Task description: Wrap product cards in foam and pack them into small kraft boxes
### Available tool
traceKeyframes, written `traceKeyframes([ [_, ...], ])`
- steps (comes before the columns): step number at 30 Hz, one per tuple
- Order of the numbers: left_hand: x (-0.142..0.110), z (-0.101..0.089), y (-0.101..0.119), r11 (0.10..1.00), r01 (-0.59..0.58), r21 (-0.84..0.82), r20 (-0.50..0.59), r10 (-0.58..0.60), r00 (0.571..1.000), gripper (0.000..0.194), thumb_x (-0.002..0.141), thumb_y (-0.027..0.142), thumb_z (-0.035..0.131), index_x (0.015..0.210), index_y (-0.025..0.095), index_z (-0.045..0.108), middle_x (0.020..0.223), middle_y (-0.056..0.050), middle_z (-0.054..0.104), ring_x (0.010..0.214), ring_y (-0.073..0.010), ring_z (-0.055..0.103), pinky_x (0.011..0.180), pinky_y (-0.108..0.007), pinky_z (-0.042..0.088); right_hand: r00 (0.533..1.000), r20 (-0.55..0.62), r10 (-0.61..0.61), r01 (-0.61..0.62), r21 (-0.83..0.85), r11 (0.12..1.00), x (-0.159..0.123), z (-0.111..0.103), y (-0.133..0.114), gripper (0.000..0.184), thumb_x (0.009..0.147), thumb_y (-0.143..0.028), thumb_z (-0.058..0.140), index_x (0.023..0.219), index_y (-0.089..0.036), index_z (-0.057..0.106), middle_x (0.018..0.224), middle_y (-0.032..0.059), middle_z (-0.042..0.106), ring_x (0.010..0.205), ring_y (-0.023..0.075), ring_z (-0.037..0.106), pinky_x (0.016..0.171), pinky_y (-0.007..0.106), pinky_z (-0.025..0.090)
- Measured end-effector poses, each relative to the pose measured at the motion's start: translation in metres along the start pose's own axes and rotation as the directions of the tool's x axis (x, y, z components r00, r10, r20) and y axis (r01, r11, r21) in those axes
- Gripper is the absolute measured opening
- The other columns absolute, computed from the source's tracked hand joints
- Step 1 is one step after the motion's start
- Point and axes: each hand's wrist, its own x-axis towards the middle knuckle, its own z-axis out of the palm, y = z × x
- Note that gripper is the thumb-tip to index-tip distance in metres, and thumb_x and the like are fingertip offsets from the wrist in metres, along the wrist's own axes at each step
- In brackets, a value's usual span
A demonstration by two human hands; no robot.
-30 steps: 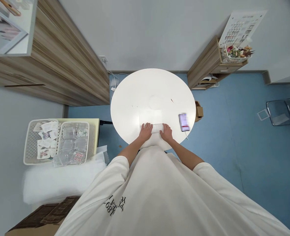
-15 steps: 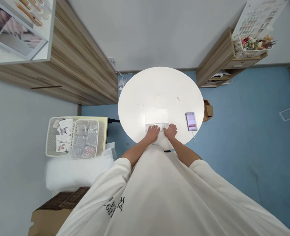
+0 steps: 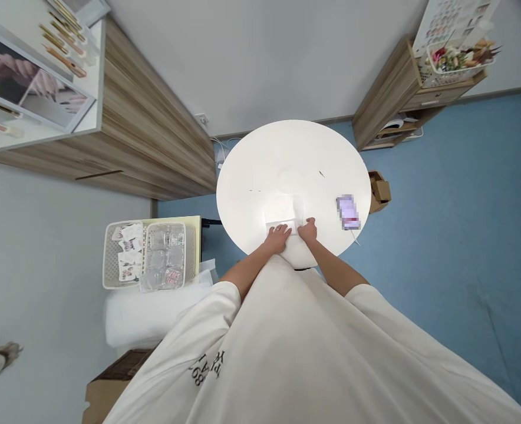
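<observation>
A thin white sheet (image 3: 280, 207) lies on the round white table (image 3: 251, 159), close to my body, its near part folded over into a band. My left hand (image 3: 278, 238) rests on the left of this fold with its fingers spread and flat. At the right side, my right hand (image 3: 308, 229) has its fingers bent in around the sheet's edge, and that side is raised and creased inward. White on white makes it hard to tell whether anything lies inside the fold.
A phone (image 3: 348, 212) with a cable lies at the table's right. White baskets (image 3: 190, 253) of packets and clear boxes stand at the left, by a white roll (image 3: 145, 318). A cardboard box (image 3: 379, 191) sits on the floor beyond the table's right edge.
My right hand has gone from resting flat on the fold to gripping the right side of the sheet, which is now turned up and inward. My left hand stays on the fold.
</observation>
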Motion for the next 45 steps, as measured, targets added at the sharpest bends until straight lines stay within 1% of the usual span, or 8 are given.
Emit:
traceKeyframes([
  [5, -0.001, -0.006, -0.004, 0.997, -0.002, -0.076, -0.014, 0.001, 1.000, 0.080, 0.080, 0.012, 0.052, 0.157, 0.019, 0.030, 0.161, -0.016, 0.035, 0.147, -0.0313, 0.033, 0.116, -0.050, 0.028, 0.991, -0.024, -0.135, 0.135, 0.006, 0.991, -0.008, -0.003, -0.002, 0.019, 0.083, -0.026, 0.049, 0.097, -0.021, 0.061, 0.095, 0.0086, 0.068, 0.085, 0.0231, 0.062, 0.075, 0.032, 0.048],
  [13, -0.005, -0.007, -0.018, 0.949, 0.017, -0.315, -0.067, -0.040, 0.997, 0.087, 0.080, 0.004, 0.044, 0.161, 0.017, 0.014, 0.155, -0.012, 0.048, 0.138, -0.0233, 0.049, 0.113, -0.040, 0.035, 0.930, 0.093, -0.356, 0.366, -0.123, 0.922, -0.033, 0.005, -0.019, 0.029, 0.093, -0.022, 0.041, 0.111, -0.020, 0.064, 0.111, 0.0079, 0.068, 0.099, 0.0199, 0.062, 0.087, 0.030, 0.048],
  [19, -0.012, 0.002, -0.023, 0.903, 0.025, -0.429, -0.190, -0.117, 0.975, 0.068, 0.086, 0.004, 0.041, 0.152, 0.021, 0.036, 0.146, -0.008, 0.056, 0.125, -0.0222, 0.058, 0.107, -0.038, 0.043, 0.867, 0.236, -0.440, 0.495, -0.302, 0.815, -0.039, -0.001, -0.022, 0.043, 0.098, -0.016, 0.036, 0.135, -0.017, 0.060, 0.127, 0.0126, 0.062, 0.112, 0.0221, 0.061, 0.097, 0.030, 0.046],
  [23, -0.023, 0.012, -0.026, 0.870, 0.170, -0.462, -0.298, -0.333, 0.895, 0.050, 0.090, 0.007, 0.041, 0.138, 0.020, 0.050, 0.148, -0.010, 0.049, 0.133, -0.0249, 0.050, 0.109, -0.040, 0.044, 0.842, 0.315, -0.439, 0.540, -0.460, 0.705, -0.043, 0.002, -0.027, 0.051, 0.093, -0.010, 0.043, 0.143, -0.015, 0.051, 0.127, 0.0158, 0.058, 0.108, 0.0260, 0.060, 0.091, 0.033, 0.048],
  [28, -0.033, 0.027, -0.032, 0.613, 0.485, -0.624, -0.098, -0.677, 0.730, 0.044, 0.097, 0.022, 0.046, 0.140, 0.019, 0.041, 0.144, -0.017, 0.048, 0.125, -0.0286, 0.056, 0.097, -0.040, 0.050, 0.834, 0.350, -0.427, 0.552, -0.563, 0.616, -0.044, 0.007, -0.033, 0.044, 0.092, -0.006, 0.044, 0.133, -0.017, 0.052, 0.122, 0.0165, 0.058, 0.106, 0.0278, 0.058, 0.083, 0.034, 0.048],
  [36, -0.020, 0.020, -0.035, 0.075, 0.381, -0.921, 0.195, -0.760, 0.621, 0.052, 0.084, 0.027, 0.071, 0.126, 0.020, 0.042, 0.133, -0.016, 0.053, 0.107, -0.0232, 0.063, 0.082, -0.032, 0.051, 0.861, 0.314, -0.401, 0.508, -0.593, 0.625, -0.043, 0.011, -0.042, 0.030, 0.096, -0.007, 0.045, 0.124, -0.017, 0.049, 0.119, 0.0139, 0.057, 0.101, 0.0243, 0.057, 0.077, 0.031, 0.044],
  [40, -0.011, 0.013, -0.038, -0.070, 0.340, -0.938, 0.283, -0.722, 0.631, 0.049, 0.081, 0.036, 0.077, 0.116, 0.020, 0.046, 0.118, -0.011, 0.061, 0.100, -0.0223, 0.063, 0.078, -0.030, 0.049, 0.862, 0.309, -0.403, 0.506, -0.577, 0.641, -0.043, 0.011, -0.041, 0.032, 0.096, -0.008, 0.045, 0.126, -0.017, 0.048, 0.119, 0.0135, 0.057, 0.103, 0.0242, 0.056, 0.077, 0.030, 0.043],
  [45, 0.000, 0.013, -0.039, 0.015, 0.318, -0.948, 0.220, -0.694, 0.686, 0.024, 0.083, 0.029, 0.074, 0.086, 0.022, 0.051, 0.092, -0.003, 0.062, 0.083, -0.0177, 0.061, 0.072, -0.028, 0.046, 0.863, 0.296, -0.409, 0.505, -0.532, 0.680, -0.041, 0.010, -0.036, 0.038, 0.096, -0.009, 0.046, 0.133, -0.018, 0.047, 0.121, 0.0140, 0.056, 0.106, 0.0254, 0.056, 0.081, 0.031, 0.043],
])
